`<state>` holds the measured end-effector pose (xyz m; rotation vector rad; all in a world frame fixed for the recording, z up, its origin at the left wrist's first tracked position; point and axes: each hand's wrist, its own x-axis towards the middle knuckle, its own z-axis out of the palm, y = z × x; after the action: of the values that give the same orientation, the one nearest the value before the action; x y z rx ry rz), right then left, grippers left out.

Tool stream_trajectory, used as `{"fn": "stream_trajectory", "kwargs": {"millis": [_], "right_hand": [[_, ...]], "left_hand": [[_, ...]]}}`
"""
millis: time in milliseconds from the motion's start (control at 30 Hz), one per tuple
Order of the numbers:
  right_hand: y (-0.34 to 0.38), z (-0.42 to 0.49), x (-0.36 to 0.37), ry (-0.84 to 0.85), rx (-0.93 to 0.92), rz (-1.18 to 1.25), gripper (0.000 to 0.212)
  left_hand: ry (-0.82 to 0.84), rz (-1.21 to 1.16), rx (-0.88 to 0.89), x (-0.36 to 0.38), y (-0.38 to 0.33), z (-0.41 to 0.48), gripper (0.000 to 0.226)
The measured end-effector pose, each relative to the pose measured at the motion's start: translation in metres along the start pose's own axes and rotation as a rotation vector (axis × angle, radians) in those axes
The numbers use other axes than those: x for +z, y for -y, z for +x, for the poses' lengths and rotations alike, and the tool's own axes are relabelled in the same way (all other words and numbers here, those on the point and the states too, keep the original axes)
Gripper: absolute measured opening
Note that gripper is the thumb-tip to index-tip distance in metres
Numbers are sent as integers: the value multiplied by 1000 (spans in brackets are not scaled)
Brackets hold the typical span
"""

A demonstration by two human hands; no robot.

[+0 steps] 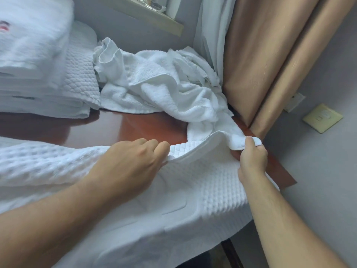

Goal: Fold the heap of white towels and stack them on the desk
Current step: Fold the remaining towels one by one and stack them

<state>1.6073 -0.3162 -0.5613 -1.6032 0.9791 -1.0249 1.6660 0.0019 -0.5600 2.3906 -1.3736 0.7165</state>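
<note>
**A:** What do your fingers have?

**B:** My right hand (253, 155) pinches the far right corner of the towel (193, 190), with the fingers curled round a bunched bit of cloth. My left hand (133, 161) has its fingers curled over the same far edge, further left. That thumb is hidden under the cloth, so I judge it a grip rather than see one.

**A:** And the towel itself?

**B:** It lies spread across the near side of the desk (146, 124) and drapes off the near and right edges. The far edge between my hands sags and is not taut.

**A:** So how do you fold it cleanly?

**B:** I'd say draw the hands apart first so the edge goes straight. Then lift both at the same height and carry the edge toward me, so corner meets corner. One thing to watch is the heap (164, 84) on the far right, against the curtain (257, 55). A tail of it runs down to touch my right corner. I cannot tell whether my right fingers caught some of it too. If they did, lifting would drag the heap along, so I'd check that pinch first.

**A:** Where does it go afterwards?

**B:** On the folded stack (34, 74) at the far left, well apart from my hands. There is bare wood between, so there is room to finish the fold first.
</note>
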Motion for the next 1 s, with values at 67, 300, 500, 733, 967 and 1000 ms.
{"fn": "stream_trajectory", "kwargs": {"millis": [67,300,500,733,967,1000], "right_hand": [[0,5,4,34,-12,18,22],[10,12,31,54,1,67,37],[10,29,4,593,151,216,14],[-6,24,-30,53,24,425,21],[-3,16,-37,-222,-60,378,25],[-4,16,-37,-223,-84,373,27]], "left_hand": [[32,62,55,-2,-1,2,19],[280,362,-130,2,-24,22,13],[128,304,-646,14,-55,18,19],[-236,212,-486,15,-59,5,11],[-233,47,-221,4,-70,1,13],[-210,41,-178,2,-71,1,19]]}}
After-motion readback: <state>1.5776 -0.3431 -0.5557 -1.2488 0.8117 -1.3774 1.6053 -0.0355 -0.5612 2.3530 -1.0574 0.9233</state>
